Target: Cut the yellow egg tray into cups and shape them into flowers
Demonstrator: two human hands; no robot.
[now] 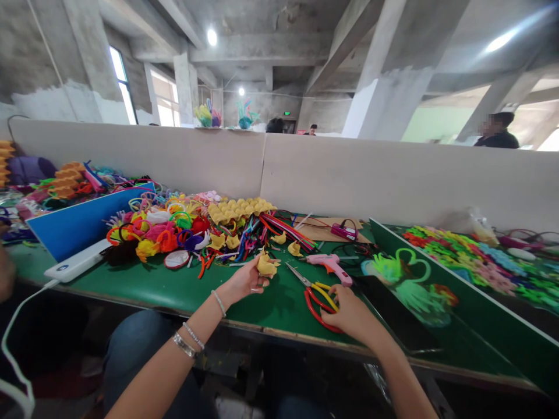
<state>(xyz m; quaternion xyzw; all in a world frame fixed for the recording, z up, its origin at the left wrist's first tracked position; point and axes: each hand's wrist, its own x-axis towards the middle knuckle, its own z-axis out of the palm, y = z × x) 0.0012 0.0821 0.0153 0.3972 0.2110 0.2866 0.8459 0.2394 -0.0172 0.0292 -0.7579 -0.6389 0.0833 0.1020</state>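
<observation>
My left hand [245, 280] pinches a torn yellow egg-carton cup [267, 265] above the green table. Under my right hand [349, 311] lie scissors [311, 286] with red and yellow handles, their metal tips pointing up and left toward the carton cup. My right fingers and thumb close on the handles; part of the grip is hidden by the hand. Just beyond the scissors rests a pink glue gun [331, 265]. More cut carton cups [294, 249] lie behind my left hand, near a yellow egg carton [241, 209].
A pile of colourful pipe-cleaner pieces [161, 233] covers the left, beside a white power strip [81, 261] and blue board [94, 218]. At right are a dark tablet-like slab [393, 311], green fuzzy swan figures [413, 291] and a green divider [458, 285]. People are beyond the partition [393, 180].
</observation>
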